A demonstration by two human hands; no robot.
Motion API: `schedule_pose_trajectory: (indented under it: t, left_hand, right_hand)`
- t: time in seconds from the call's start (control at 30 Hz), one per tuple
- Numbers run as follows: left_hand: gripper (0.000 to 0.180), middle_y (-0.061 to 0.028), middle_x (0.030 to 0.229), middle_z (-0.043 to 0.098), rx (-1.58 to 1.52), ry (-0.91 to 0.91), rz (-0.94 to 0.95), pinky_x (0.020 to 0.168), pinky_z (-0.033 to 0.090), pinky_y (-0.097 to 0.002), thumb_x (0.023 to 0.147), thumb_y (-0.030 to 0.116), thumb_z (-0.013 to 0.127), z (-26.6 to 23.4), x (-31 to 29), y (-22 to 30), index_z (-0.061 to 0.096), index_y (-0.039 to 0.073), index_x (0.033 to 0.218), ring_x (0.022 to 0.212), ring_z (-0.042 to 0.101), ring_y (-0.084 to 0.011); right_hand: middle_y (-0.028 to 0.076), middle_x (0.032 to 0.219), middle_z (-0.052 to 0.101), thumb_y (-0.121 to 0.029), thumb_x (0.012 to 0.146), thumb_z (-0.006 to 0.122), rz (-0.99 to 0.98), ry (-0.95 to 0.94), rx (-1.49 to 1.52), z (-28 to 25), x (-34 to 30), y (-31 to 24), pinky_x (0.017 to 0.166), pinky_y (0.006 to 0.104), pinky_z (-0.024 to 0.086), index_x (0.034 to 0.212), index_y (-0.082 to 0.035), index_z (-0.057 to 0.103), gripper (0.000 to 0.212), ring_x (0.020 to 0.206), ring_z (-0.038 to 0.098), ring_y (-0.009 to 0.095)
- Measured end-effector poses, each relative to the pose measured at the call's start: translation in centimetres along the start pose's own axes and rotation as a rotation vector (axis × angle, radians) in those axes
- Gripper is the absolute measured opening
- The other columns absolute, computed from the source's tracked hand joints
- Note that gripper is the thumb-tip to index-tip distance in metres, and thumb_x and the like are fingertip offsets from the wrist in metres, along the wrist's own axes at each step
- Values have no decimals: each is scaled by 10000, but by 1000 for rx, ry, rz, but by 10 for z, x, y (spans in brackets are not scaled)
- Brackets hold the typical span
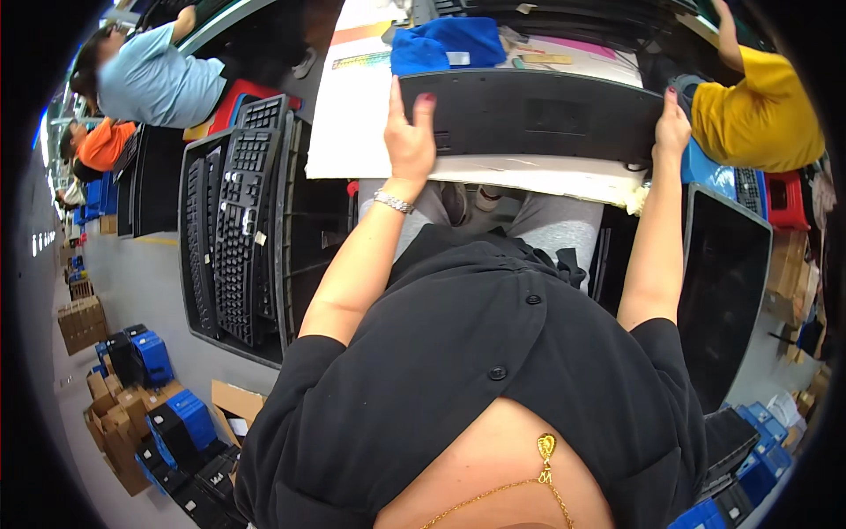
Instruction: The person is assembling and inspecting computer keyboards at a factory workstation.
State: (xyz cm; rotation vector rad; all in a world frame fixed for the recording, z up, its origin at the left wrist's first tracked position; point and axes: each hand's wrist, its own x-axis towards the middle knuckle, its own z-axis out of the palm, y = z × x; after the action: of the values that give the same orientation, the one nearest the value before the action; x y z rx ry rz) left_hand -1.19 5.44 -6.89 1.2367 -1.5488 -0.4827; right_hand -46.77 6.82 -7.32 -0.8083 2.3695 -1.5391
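A black keyboard (502,115) lies across the front of the white table (352,141), its plain underside with a label patch facing up. My left hand (411,137) grips its left end, thumb over the top face and fingers along the edge. Its right end is held by my right hand (672,128), fingers at the far corner. Just beyond the keyboard lies a crumpled blue cloth (449,44). Small flat pieces, one of them yellowish (545,59), rest beside the cloth.
On my left stands a black crate (189,256) stacked with keyboards (242,220); another dark crate (723,291) is on my right. Co-workers in blue (159,79) and yellow (753,110) sit at either side. Cardboard boxes (115,423) and blue-black bins (181,423) stand behind at left.
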Motion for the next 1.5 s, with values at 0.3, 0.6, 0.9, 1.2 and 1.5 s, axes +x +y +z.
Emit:
schedule_pose_trajectory:
  t: [0.3,0.6,0.9,1.2,1.5]
  left_hand:
    - [343,-112,1116,715,-364,-133,-473,805,550,-246,1114,135,469,-27,16,-38,565,18,1422,851,665,-120]
    - [400,-131,1223,662,-69,-263,-277,887,555,-323,1060,35,522,-62,7,-54,530,49,1460,945,666,-185]
    - [660,-191,1568,391,359,-71,273,1167,408,-441,892,-86,642,-46,1,-31,499,108,1507,1413,476,-343]
    - [805,-156,1663,306,563,-204,659,1293,240,-497,831,-99,676,-50,17,-41,477,220,1543,1537,335,-358]
    - [678,-91,1647,425,503,-580,940,1308,221,-482,856,-80,621,-78,42,-26,570,212,1466,1567,312,-283]
  right_hand:
    - [158,1039,755,-645,998,566,47,42,145,-5,-12,-9,892,313,499,1093,86,735,757,965,661,262]
    - [159,1132,718,-575,1033,590,139,-8,570,-23,-18,-8,946,278,471,1126,75,712,668,1040,640,221]
    - [131,1092,726,-568,1045,573,169,-106,683,-21,-9,4,913,262,471,1077,44,718,630,983,647,201]
    - [163,1166,693,-586,1024,591,208,-90,583,-15,-3,1,974,311,461,1136,65,706,671,1060,624,230]
    - [233,1425,600,-580,1005,616,390,-569,389,-26,23,-52,1181,378,328,1347,92,616,754,1381,506,322]
